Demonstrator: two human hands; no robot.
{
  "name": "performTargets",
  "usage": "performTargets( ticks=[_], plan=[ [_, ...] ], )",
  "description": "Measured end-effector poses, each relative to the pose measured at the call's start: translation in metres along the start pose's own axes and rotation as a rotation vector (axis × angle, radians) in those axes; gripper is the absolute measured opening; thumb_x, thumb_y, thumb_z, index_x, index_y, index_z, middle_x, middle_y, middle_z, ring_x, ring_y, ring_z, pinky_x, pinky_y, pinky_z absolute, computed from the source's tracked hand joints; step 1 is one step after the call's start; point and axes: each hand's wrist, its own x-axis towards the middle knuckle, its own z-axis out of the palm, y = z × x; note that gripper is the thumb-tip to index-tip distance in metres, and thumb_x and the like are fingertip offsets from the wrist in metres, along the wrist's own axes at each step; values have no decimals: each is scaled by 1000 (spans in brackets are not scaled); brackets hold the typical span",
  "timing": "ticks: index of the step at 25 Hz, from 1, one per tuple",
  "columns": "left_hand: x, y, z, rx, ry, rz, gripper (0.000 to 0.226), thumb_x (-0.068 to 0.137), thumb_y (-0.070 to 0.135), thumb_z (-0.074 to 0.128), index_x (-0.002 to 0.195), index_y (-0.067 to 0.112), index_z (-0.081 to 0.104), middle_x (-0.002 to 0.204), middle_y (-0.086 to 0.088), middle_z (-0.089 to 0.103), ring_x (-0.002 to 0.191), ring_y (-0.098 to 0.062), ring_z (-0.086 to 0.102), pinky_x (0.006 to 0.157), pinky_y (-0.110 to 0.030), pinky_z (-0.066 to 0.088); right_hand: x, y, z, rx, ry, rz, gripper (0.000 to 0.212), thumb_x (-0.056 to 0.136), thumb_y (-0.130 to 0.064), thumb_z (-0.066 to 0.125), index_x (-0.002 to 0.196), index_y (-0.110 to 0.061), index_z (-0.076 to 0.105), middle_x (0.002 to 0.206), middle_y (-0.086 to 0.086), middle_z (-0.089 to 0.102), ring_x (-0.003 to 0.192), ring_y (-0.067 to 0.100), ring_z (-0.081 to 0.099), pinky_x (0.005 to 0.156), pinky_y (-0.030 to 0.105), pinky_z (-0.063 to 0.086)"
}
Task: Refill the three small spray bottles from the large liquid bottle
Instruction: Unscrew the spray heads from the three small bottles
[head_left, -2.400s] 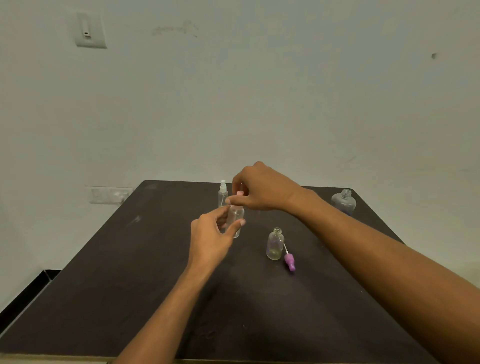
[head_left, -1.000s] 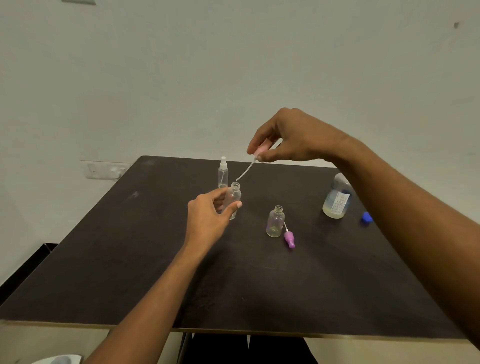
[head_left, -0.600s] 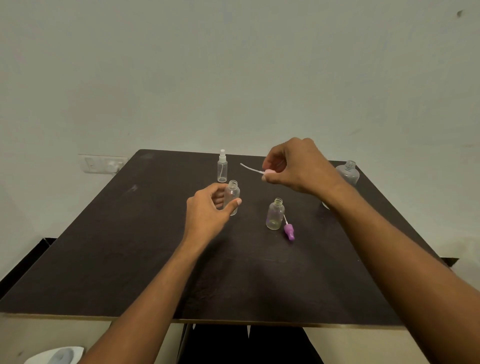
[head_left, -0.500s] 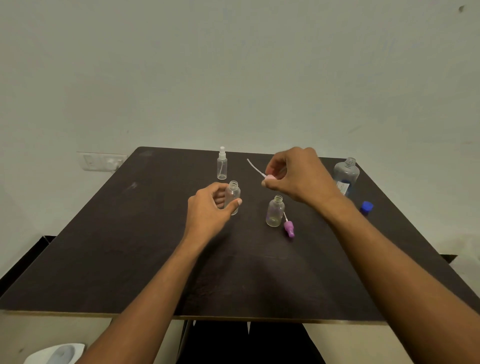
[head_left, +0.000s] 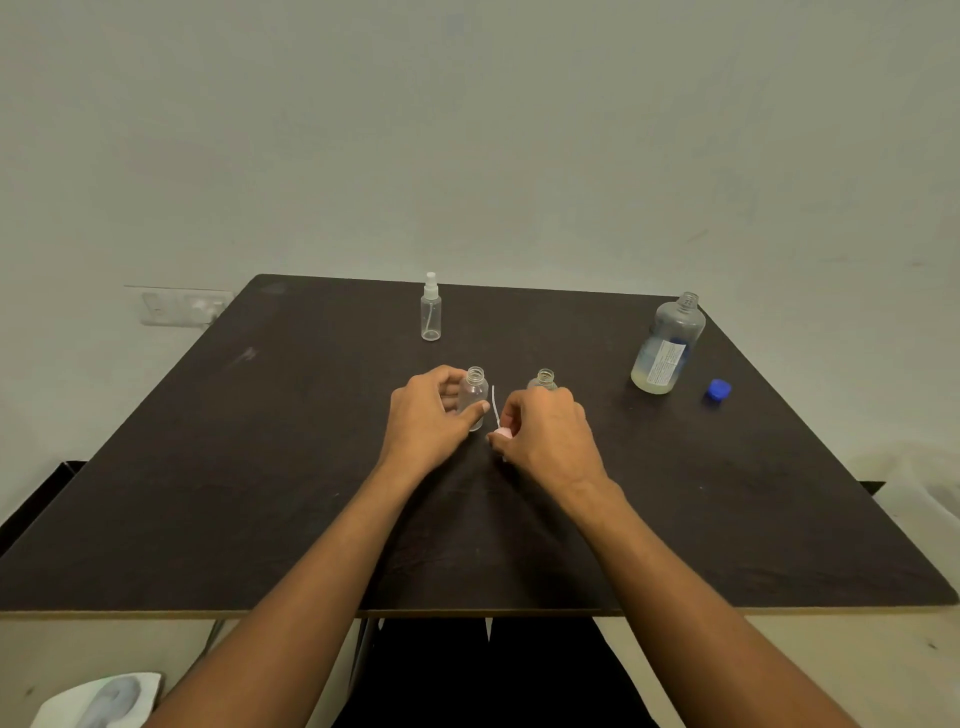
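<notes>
My right hand (head_left: 545, 436) has come down from above the counter (head_left: 260, 493) and lowers the pink spray head (head_left: 502, 432), pinched in its grip, beside the open small bottle (head_left: 475, 395) that my left hand (head_left: 431, 415) clasps mid-counter. Two bottles now stand uncapped; the large liquid bottle (head_left: 667, 345) waits open near the far right corner, so pouring can begin, I judge.
</notes>
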Motion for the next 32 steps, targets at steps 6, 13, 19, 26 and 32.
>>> performTargets(
  ticks=[6,13,19,26,32],
  plan=[
    [5,-6,4,25,-18,-18,41,82,25,87,120,22,71,102,14,73,82,14,63,69,1,47,2,2,13,0,16,37,24,81,-43,84,94,-26,73,98,1,70,94,22,68,83,40,61],
    [5,-14,7,17,-38,-47,39,82,19,86,118,21,71,109,8,76,91,4,70,73,-5,49,5,2,18,29,20,47,19,80,-38,83,88,-23,74,88,-2,71,88,21,69,82,41,61],
    [5,-14,6,1,-51,-56,42,82,17,86,121,20,70,112,7,76,97,-1,72,76,-6,51,6,1,21,35,25,40,19,79,-41,82,81,-25,71,81,-4,70,82,21,69,81,41,61],
    [2,-11,4,-4,-56,-62,47,82,20,87,124,20,68,116,8,74,99,-1,71,73,-4,49,5,2,19,44,17,34,25,81,-47,83,87,-25,73,84,-4,70,81,17,68,78,39,62],
    [-2,-13,3,-22,-42,-39,55,82,22,87,132,20,64,126,6,71,111,-6,69,94,-21,56,5,5,20,32,29,17,32,81,-52,82,94,-25,73,88,-4,70,85,16,68,80,39,62]
  ],
)
